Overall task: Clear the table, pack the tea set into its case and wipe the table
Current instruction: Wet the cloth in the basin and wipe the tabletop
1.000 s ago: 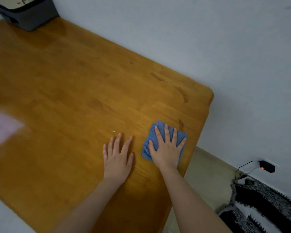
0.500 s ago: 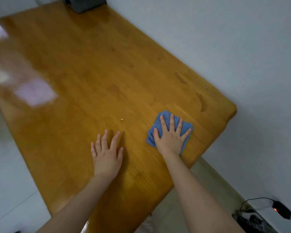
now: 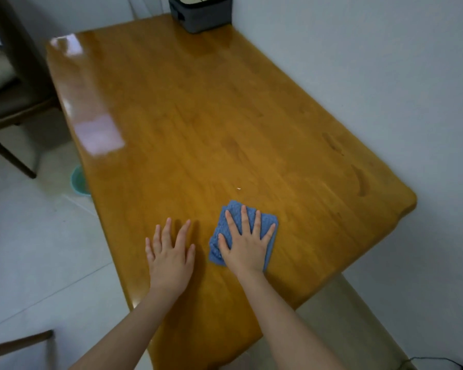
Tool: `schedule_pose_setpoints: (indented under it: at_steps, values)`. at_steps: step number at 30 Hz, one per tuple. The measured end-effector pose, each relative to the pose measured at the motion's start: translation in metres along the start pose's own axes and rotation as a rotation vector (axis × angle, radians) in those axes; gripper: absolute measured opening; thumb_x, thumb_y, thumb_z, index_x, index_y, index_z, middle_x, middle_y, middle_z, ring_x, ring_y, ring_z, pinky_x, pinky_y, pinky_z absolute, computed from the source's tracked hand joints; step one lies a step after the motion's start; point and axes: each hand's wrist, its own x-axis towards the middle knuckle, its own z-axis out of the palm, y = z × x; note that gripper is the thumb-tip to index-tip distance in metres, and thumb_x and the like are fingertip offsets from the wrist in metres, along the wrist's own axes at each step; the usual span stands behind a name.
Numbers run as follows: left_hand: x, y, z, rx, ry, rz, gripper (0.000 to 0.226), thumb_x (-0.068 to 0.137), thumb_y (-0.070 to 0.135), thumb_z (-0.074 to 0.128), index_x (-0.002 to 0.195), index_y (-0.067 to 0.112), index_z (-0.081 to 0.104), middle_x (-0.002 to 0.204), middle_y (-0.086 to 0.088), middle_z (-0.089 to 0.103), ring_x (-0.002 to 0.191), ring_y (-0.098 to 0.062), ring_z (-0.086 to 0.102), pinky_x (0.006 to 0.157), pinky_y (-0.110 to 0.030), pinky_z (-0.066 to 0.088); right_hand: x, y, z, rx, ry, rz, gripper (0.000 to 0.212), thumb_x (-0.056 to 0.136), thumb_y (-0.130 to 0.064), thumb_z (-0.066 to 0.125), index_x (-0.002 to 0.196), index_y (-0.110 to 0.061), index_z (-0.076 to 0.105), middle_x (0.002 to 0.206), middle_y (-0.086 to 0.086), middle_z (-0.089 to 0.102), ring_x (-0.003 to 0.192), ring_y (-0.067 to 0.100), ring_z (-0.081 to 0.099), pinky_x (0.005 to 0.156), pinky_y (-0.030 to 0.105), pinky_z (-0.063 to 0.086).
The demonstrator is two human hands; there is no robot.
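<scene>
The wooden table stands with its long right edge against a pale wall, glossy enough to throw back a bright patch of light near its left edge. At the far end, by the wall, sits the grey case, closed as far as I can see, its top cut off by the frame.

My right hand lies flat on the folded blue cloth, fingers straight and spread apart, pressing it onto the wood near the table's near end. My left hand rests palm down on the bare wood just beside the cloth, fingers straight and a little apart, holding nothing.

A small white speck lies on the wood just beyond the cloth.

Off the left edge a dark wooden chair stands on the light floor, and a teal basin shows partly from under the table.
</scene>
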Motion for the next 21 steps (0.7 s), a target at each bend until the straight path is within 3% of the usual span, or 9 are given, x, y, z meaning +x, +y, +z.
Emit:
schedule_pose_setpoints:
  at_steps: [3,9,13,21]
  values:
    - [-0.005,-0.019,-0.008,0.002,0.016,-0.034,0.056,0.096,0.055,0.028,0.149,0.038,0.025,0.160,-0.006,0.017,0.148,-0.029,0.007,0.118,-0.051,0.003,-0.022,-0.030,0.010,0.009,0.025,-0.119,0.062,0.092,-0.063,0.032,0.150,-0.039,0.031,0.161,0.002,0.023,0.147,0.038,0.016,0.110,0.072,0.007]
    - [-0.020,-0.037,-0.017,-0.058,0.037,-0.008,0.066,0.088,0.068,0.017,0.148,0.042,0.024,0.160,-0.004,0.016,0.148,-0.026,0.005,0.118,-0.051,0.002,-0.068,-0.072,0.023,-0.014,-0.053,-0.344,0.067,0.091,-0.067,0.030,0.152,-0.043,0.018,0.163,0.001,0.015,0.148,0.037,0.010,0.109,0.073,0.008]
    - [-0.025,-0.023,-0.014,-0.067,-0.009,0.007,0.068,0.086,0.069,0.010,0.149,0.044,0.018,0.162,-0.002,0.009,0.149,-0.024,-0.001,0.119,-0.050,-0.002,-0.075,-0.054,0.020,-0.030,-0.063,-0.462,0.063,0.092,-0.067,0.031,0.150,-0.042,0.027,0.162,-0.003,0.017,0.150,0.031,0.007,0.109,0.071,0.011]
    - [-0.021,0.023,0.004,-0.056,-0.038,0.033,0.066,0.088,0.068,0.011,0.149,0.045,0.017,0.161,-0.002,0.011,0.149,-0.025,0.000,0.117,-0.050,-0.004,-0.060,0.016,0.006,0.007,-0.032,-0.390,0.061,0.093,-0.063,0.036,0.150,-0.045,0.025,0.162,-0.008,0.016,0.150,0.026,0.010,0.112,0.068,0.011]
